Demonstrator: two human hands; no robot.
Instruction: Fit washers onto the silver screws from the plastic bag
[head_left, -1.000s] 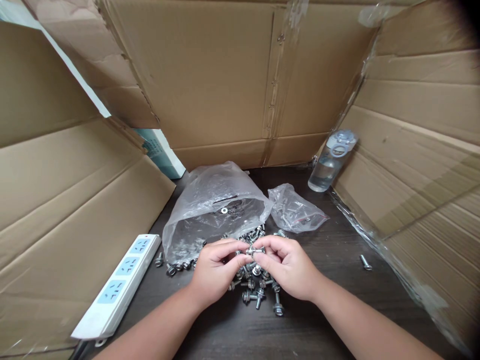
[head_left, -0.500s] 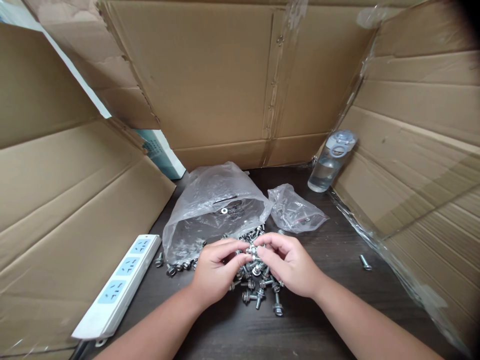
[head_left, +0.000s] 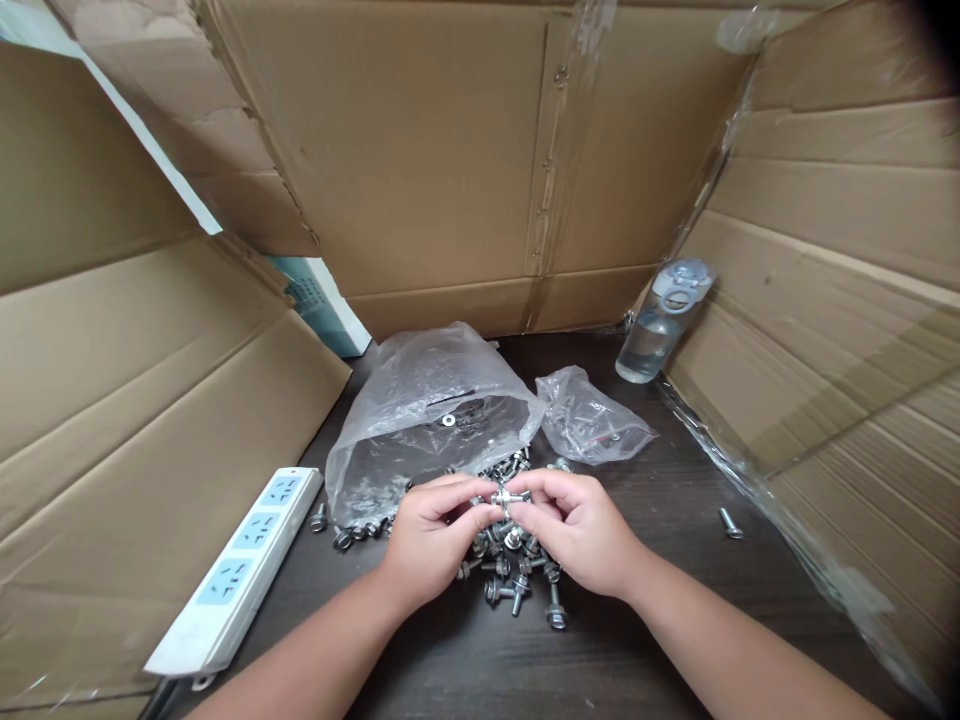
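Observation:
Between my two hands, above a pile of bolts, is a silver bolt (head_left: 511, 497) lying roughly level. My left hand (head_left: 435, 535) pinches its head end between thumb and fingertips. The thumb and forefinger of my right hand (head_left: 577, 525) are closed around the other end, near the shank. Washers seem to sit by the head, but the fingers hide part of it. Under and around the hands lie many loose bolts (head_left: 517, 590) with washers on them. Behind them, a large clear plastic bag (head_left: 450, 360) lies with its mouth toward me and a washer (head_left: 448, 420) on it.
A smaller plastic bag (head_left: 592, 420) lies right of the large one. Farther back stands a water bottle (head_left: 652, 335). One lone bolt (head_left: 730, 524) rests at the right. A white power strip (head_left: 244, 570) lies at the left. Cardboard walls (head_left: 435, 160) enclose the table.
My right fingers have shifted slightly along the bolt, and more of its shank shows between the hands. My left hand has stayed nearly in place.

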